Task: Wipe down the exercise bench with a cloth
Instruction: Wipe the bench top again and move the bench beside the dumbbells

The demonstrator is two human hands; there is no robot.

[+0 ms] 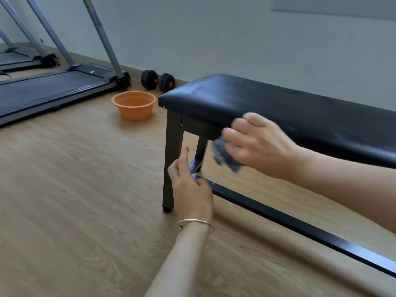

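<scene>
A black padded exercise bench (267,99) on dark metal legs runs from the centre to the right edge. My right hand (259,144), blurred, grips a dark blue cloth (225,155) just below the near side edge of the pad, close to the bench's left end. My left hand (190,185), with a silver bangle on the wrist, hovers lower down in front of the near left leg (171,159) and the low crossbar (300,224). Its fingers are loosely bent with the index finger raised, and it holds nothing.
An orange basin (134,105) stands on the wooden floor left of the bench. Behind it lie two black dumbbells (157,81) against the wall. A treadmill (53,88) fills the far left, with a second one behind it. Bare wooden floor (75,200) lies in front.
</scene>
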